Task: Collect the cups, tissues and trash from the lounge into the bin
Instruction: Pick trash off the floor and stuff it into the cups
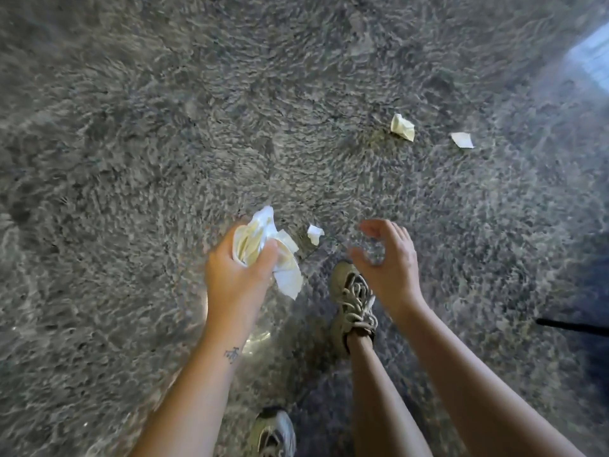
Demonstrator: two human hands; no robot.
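The person stood bent over the grey shag rug [131, 159], gathering paper as they went. The left hand [237, 275] served as the carrier: it was closed around a wad of tissues [260, 239], with loose corners spilling out past the knuckles, so that the other hand could stay free to pick.

The right hand [390, 262] hung just above the rug and held nothing. Its fingers [370, 225] were loosely curved and spread from the thumb, shaped as if ready to pinch. The nearest target looked to be the small scrap [315, 233], which lay on the pile between the two hands, close to the wad.

Further off to the right lay a crumpled tissue [402, 127] and, beside it but apart, a flat piece [462, 140]. Both were out of reach from that stance, so I judged a step forward would be needed for them.

One shoe [352, 301] was planted under the right wrist. Something clear and glossy [258, 338] showed below the left wrist, but I couldn't tell what it was. No bin or cups were in sight.
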